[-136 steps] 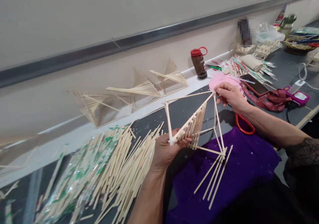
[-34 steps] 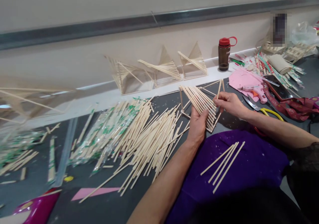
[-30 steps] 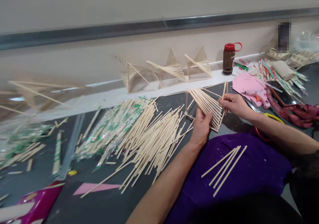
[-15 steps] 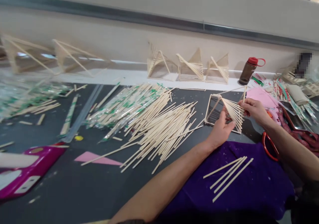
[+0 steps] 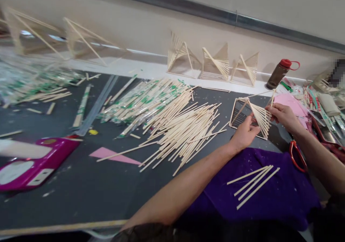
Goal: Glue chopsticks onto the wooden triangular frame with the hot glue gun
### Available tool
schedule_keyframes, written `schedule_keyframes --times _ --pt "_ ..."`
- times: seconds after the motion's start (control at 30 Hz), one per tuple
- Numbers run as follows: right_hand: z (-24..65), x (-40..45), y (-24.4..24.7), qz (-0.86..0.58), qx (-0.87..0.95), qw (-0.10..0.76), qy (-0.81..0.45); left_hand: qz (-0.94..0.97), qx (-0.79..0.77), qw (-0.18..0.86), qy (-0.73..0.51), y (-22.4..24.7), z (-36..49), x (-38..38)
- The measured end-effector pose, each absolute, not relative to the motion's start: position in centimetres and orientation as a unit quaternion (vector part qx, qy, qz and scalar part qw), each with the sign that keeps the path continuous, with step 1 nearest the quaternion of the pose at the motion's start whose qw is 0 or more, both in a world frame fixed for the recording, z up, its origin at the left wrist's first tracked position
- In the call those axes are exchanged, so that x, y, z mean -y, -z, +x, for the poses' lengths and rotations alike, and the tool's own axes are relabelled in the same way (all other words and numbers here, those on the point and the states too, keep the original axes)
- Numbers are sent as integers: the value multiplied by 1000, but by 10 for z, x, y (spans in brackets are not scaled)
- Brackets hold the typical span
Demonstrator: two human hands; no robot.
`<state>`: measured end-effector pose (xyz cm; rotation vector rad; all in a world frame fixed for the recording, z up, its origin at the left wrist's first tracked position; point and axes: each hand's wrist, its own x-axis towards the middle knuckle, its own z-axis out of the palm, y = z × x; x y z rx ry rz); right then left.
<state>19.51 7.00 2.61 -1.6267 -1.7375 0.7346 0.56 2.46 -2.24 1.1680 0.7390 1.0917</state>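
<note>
A small twisted frame of pale wooden sticks (image 5: 259,114) stands on the dark table at the right. My left hand (image 5: 245,132) grips its near side, with thumb and fingers around the fanned sticks. At the frame's right edge, my right hand (image 5: 281,115) is closed on its upright end sticks. Several loose sticks (image 5: 254,184) lie on a purple cloth (image 5: 215,195) close to me. A large pile of bare sticks (image 5: 183,134) spreads out left of my left hand.
Finished stick frames (image 5: 215,64) line the wall ledge beside a red-capped bottle (image 5: 279,74). Wrapped sticks (image 5: 145,100) lie behind the pile. Red-handled scissors (image 5: 298,156) rest right of the cloth. A magenta tool (image 5: 58,152) and pink paper (image 5: 114,155) are at the left.
The view has tilted and shifted, so the table's near edge now shows at the bottom left. Both hands remain at the stick frame, with little visible movement relative to it.
</note>
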Motion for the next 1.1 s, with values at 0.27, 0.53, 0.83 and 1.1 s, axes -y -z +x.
schedule_keyframes --times 0.27,0.53,0.83,1.1 --pt "217 -55 -31 -656 679 287 -164 449 -380 681 -437 12 0 -23" --pt "253 -37 -44 -682 622 355 -149 462 -401 667 -425 4 -3 -22" --pt "278 -12 -49 -707 707 -16 -14 530 -473 608 -354 -9 -17 -24" --pt "250 46 -60 -530 843 49 -71 770 -400 350 -353 -45 -19 12"
